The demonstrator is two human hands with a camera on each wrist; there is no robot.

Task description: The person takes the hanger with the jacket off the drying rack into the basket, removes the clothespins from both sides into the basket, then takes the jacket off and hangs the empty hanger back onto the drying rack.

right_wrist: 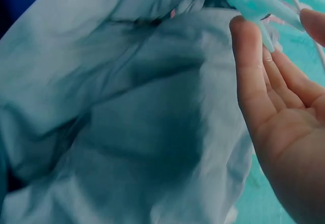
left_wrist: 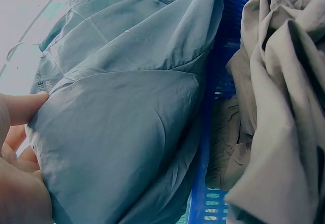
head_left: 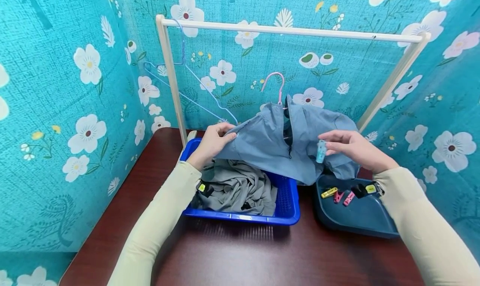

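Observation:
A blue-grey zip jacket [head_left: 258, 142] is on a pink hanger [head_left: 281, 88], its hook sticking up out of the collar. My left hand [head_left: 213, 143] pinches the jacket's left edge between thumb and fingers; the left wrist view shows the thumb [left_wrist: 25, 107] lying on the fabric near some printed letters. Between the thumb and fingers of my right hand [head_left: 354, 149] is a light blue clothespin [head_left: 321, 151], held in front of the jacket's right side. In the right wrist view the clothespin [right_wrist: 251, 0] is partly cut off by the top edge.
A blue basket [head_left: 294, 211] with crumpled grey clothes [head_left: 240, 186] stands below the jacket. Right of it, a dark tray [head_left: 360, 219] contains a yellow clothespin [head_left: 329, 192] and pink ones [head_left: 348, 198]. A blue hanger [head_left: 206, 88] hangs from the wooden rack [head_left: 292, 28].

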